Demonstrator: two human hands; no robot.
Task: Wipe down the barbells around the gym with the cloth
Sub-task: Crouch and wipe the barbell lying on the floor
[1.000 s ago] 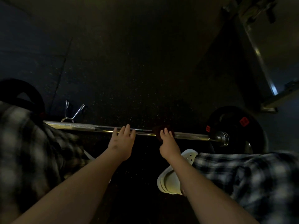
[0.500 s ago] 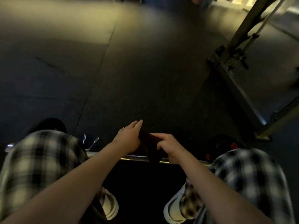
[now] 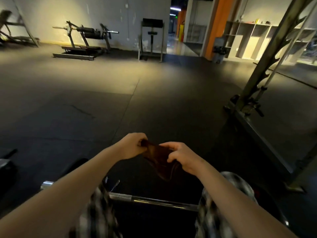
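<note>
A dark brown cloth (image 3: 161,159) hangs between both hands, lifted well above the floor. My left hand (image 3: 133,146) pinches its upper left corner and my right hand (image 3: 181,156) grips its right edge with curled fingers. Below them a chrome barbell (image 3: 154,200) lies across the black rubber floor, its bare left sleeve end (image 3: 46,184) showing past my left forearm. Its right end is hidden behind my plaid-clad knee. Another barbell (image 3: 112,32) rests on a machine by the far wall.
A spring collar clip (image 3: 112,183) lies on the floor just beyond the bar. A steel rack frame (image 3: 253,93) rises at the right with its base rail running toward me. Benches and a stand (image 3: 151,40) line the far wall, with wide open floor between.
Both hands left the bar and rose with the cloth, now stretched between them. The view tilted up from the floor to the gym hall.
</note>
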